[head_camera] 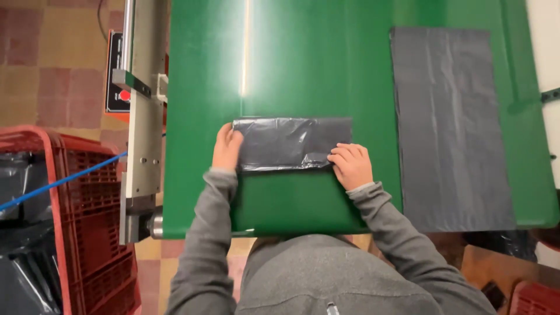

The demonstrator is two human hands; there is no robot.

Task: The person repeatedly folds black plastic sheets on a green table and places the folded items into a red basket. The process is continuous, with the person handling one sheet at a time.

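A folded dark grey plastic bag (289, 142) lies across the middle of the green belt surface (303, 64). My left hand (226, 147) grips the bag's left end, fingers curled over its edge. My right hand (350, 164) presses down on the bag's lower right corner with the fingers together. Both arms wear grey sleeves.
A second dark grey bag (449, 125) lies flat and unfolded along the right side of the belt. A metal frame with a red button panel (122, 87) runs along the belt's left edge. A red plastic crate (76, 221) stands on the floor at left.
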